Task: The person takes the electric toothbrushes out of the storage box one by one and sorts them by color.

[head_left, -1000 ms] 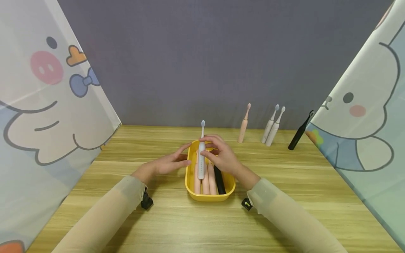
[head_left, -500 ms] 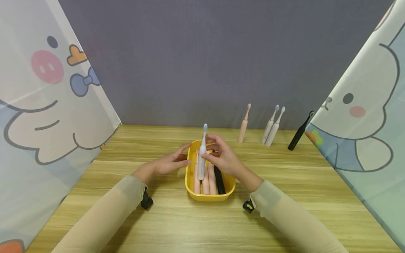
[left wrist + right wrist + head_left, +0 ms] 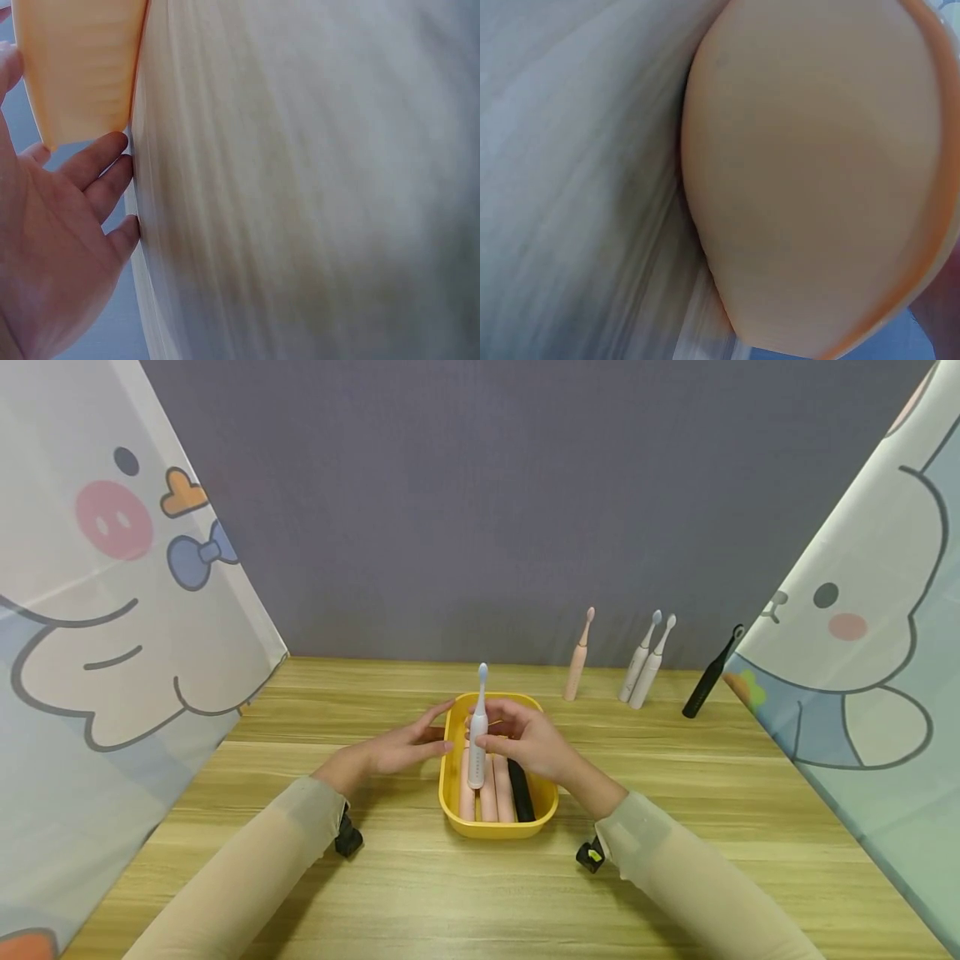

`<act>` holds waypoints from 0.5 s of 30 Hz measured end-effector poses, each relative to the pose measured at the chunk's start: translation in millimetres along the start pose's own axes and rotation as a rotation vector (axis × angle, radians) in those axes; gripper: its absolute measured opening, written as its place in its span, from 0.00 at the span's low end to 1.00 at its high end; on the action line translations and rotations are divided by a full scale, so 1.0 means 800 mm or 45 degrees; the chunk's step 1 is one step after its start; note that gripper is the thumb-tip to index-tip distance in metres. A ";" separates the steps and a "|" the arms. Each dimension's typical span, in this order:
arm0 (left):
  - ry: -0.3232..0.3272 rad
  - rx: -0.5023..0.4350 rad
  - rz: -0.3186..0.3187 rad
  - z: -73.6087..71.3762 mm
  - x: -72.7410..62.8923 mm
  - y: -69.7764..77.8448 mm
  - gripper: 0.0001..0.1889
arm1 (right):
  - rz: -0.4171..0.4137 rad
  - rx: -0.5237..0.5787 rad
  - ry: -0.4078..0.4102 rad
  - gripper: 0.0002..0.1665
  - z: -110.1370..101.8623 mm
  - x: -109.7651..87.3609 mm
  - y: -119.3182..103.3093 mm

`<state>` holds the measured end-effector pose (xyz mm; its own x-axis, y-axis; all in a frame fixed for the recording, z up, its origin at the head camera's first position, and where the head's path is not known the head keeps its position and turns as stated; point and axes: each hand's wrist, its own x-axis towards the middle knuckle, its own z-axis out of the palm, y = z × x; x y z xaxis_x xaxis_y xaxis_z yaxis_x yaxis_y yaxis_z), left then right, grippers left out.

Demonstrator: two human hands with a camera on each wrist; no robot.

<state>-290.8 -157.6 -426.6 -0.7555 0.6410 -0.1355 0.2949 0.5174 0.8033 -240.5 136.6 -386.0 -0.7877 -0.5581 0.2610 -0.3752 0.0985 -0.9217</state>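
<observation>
My right hand (image 3: 531, 742) pinches a white electric toothbrush (image 3: 477, 753) between thumb and fingers. Its pale blue brush head points up and away, and its handle overlaps the pink toothbrushes (image 3: 487, 797) lying in a yellow plastic basket (image 3: 498, 831). A black toothbrush (image 3: 522, 793) lies beside them, and the right fingers cover the far ends of these brushes. At the basket's left side my left hand (image 3: 397, 750) touches the rim, thumb apart from the fingers. In the left wrist view, fingers (image 3: 97, 161) extend along the basket wall (image 3: 82, 67). The basket (image 3: 810, 165) fills much of the right wrist view.
On the wooden table (image 3: 420, 893), a pink toothbrush (image 3: 576, 664), two white toothbrushes (image 3: 646, 681) and a black toothbrush (image 3: 705, 685) stand upright at the back right. A grey panel (image 3: 480, 510) closes the back; cartoon-printed sheets (image 3: 150, 643) flank both sides.
My right hand has shifted its fingers on the white toothbrush and come slightly lower over the basket, the brush head dropping a little. The left hand stays at the basket's rim.
</observation>
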 end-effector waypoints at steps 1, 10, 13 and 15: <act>0.000 -0.005 0.002 0.000 0.000 0.000 0.45 | 0.009 0.017 -0.009 0.28 0.000 0.000 0.000; 0.014 0.020 -0.001 0.002 -0.002 0.002 0.45 | 0.085 -0.010 -0.065 0.30 0.006 -0.003 0.010; 0.015 0.023 -0.007 0.002 -0.002 0.002 0.45 | 0.092 -0.027 -0.034 0.30 0.007 -0.005 0.010; 0.017 0.029 -0.010 0.002 -0.002 0.001 0.45 | 0.079 -0.031 -0.017 0.30 0.008 -0.005 0.010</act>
<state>-288.5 -157.0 -426.5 -0.7655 0.6294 -0.1337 0.3023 0.5352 0.7888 -237.1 134.7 -396.0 -0.8034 -0.5609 0.1998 -0.3377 0.1529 -0.9288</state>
